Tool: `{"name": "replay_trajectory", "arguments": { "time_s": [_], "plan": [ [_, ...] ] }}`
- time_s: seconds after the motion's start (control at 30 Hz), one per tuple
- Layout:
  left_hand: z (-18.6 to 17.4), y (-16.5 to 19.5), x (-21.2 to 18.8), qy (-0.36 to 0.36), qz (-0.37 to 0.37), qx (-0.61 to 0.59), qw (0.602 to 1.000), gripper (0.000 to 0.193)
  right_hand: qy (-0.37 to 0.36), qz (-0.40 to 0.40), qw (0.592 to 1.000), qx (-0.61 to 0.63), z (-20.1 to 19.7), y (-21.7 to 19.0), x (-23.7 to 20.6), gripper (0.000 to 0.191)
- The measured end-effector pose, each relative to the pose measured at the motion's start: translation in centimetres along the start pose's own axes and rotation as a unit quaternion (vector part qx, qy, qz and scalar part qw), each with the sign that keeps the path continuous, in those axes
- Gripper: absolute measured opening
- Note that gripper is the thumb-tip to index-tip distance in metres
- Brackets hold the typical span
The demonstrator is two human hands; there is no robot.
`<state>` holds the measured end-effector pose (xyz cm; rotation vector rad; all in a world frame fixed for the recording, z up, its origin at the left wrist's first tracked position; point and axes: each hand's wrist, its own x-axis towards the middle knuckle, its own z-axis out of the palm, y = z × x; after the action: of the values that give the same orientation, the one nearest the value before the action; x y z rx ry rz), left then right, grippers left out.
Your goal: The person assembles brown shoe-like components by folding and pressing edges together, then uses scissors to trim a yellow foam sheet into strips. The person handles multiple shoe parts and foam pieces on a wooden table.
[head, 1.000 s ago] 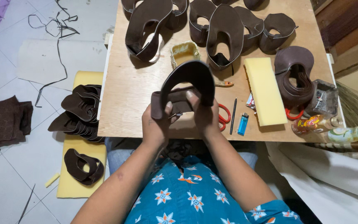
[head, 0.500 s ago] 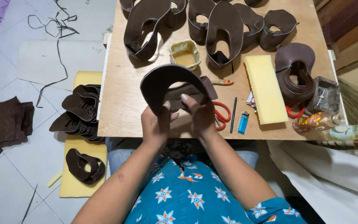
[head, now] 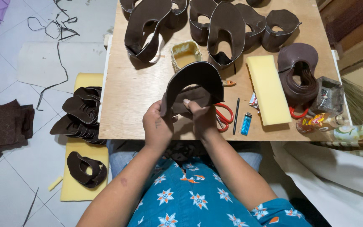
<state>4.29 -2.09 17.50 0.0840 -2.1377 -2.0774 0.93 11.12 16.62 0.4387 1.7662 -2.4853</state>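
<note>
Both hands hold one dark brown leather shoe upper (head: 196, 82), curved into an arch above the near edge of the plywood table (head: 135, 92). My left hand (head: 157, 126) grips its left end. My right hand (head: 201, 117) pinches the inner flap at the middle, thumb on top. Several more shaped brown uppers (head: 227, 29) stand in a row at the far side of the table. A small tub of yellowish glue (head: 185, 52) sits just beyond the held piece.
Red-handled scissors (head: 224, 115), a dark pen (head: 235, 115), a blue lighter (head: 246, 123) and a yellow foam block (head: 269, 89) lie to the right. Further right are stacked uppers (head: 299, 77) and bottles (head: 320, 122). On the floor left, cut brown pieces (head: 80, 113) rest on yellow foam.
The held upper has been turned and shifted a little to the right and nearer the table edge; my fingers have regripped its lower ends. Nothing else has moved.
</note>
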Motion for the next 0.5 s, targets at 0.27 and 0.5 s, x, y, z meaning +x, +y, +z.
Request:
{"name": "replay_trajectory", "arguments": {
  "time_s": [0.27,0.5],
  "plan": [
    [0.3,-1.4,0.5,0.007,-0.062,-0.043,0.997,0.018,-0.062,0.009,0.998,0.012,-1.4,-0.3,0.7,0.019],
    [-0.5,-1.4,0.2,0.018,0.002,0.162,0.987,0.004,-0.057,-0.038,0.996,-0.065,-2.5,0.4,1.4,0.021]
  ]
}}
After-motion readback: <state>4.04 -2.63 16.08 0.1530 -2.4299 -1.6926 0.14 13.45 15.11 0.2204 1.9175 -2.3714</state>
